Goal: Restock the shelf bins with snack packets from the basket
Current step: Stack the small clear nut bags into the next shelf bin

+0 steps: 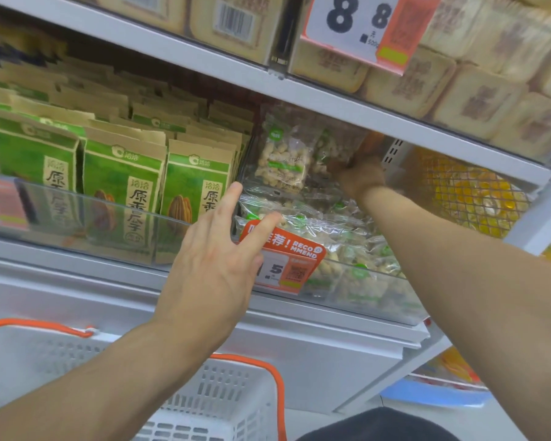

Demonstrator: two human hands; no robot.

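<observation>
The right hand (360, 178) seems to grip a clear nut packet (287, 157) held up over the shelf bin (363, 291), while the left hand (217, 256) reaches open beside the price tag (283, 262).

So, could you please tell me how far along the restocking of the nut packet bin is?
Done: the clear bin already holds a heap of nut packets. In hand: the right hand has its grip on clear packets held up at the bin's back, while the left hand hovers open at the front. Left: unclear, since the white basket shows no packets in its visible part.
</observation>
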